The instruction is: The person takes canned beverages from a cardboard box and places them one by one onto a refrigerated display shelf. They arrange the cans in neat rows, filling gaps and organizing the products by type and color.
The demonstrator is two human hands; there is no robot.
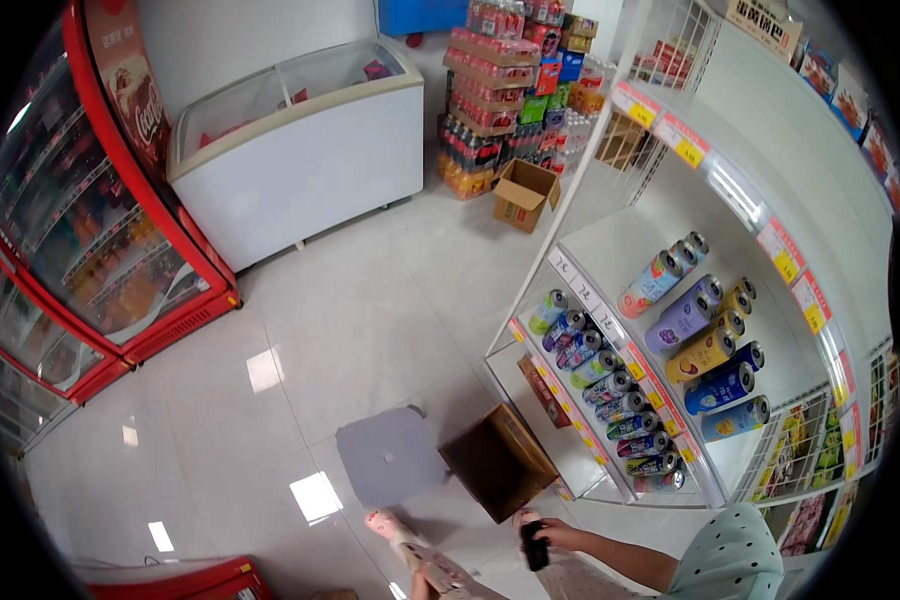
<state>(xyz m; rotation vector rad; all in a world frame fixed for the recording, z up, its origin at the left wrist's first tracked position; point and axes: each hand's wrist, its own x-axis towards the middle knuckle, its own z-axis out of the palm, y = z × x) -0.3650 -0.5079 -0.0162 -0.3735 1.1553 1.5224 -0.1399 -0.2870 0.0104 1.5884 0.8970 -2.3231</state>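
My right hand (pixel 559 534) is closed around a dark handheld object (pixel 534 546), which may be a phone; its details are too blurred to tell. At the bottom edge, part of my left hand (pixel 420 586) shows beside my leg, its fingers mostly cut off. An open cardboard box (pixel 487 480) rests on the floor just beyond my feet. Left of the box is a grey plastic stool (pixel 388 456). To my right stands a white store shelf (pixel 679 409); its lower tier bears a row of drink cans (pixel 607 386), and taller cans (pixel 701 354) occupy the tier above.
A red-framed drinks cooler (pixel 157 217) stands at the left, beside a white chest freezer (pixel 307 165). Stacked drink packs (pixel 491 82) and another open carton (pixel 525 196) are at the back. A red unit (pixel 187 581) juts in at the lower left. Wire racks (pixel 795 442) hold packaged goods at right.
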